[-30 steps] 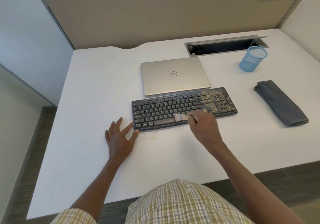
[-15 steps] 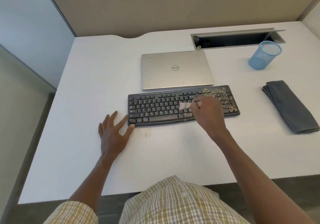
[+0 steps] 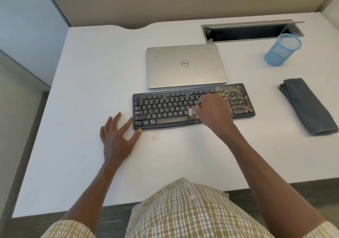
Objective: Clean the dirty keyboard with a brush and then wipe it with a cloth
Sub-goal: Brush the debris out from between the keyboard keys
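Over the keyboard [image 3: 165, 109], the right hand [image 3: 212, 112] grips a brush [image 3: 191, 112], mostly hidden, bristles blurred; left hand [image 3: 117, 138] splayed.

Our right hand [image 3: 212, 112] grips the brush [image 3: 191, 112] on the keyboard [image 3: 165, 109]; crumbs cover its right end. Our left hand [image 3: 117, 138] lies flat on the desk [image 3: 91, 72], touching the keyboard's corner.
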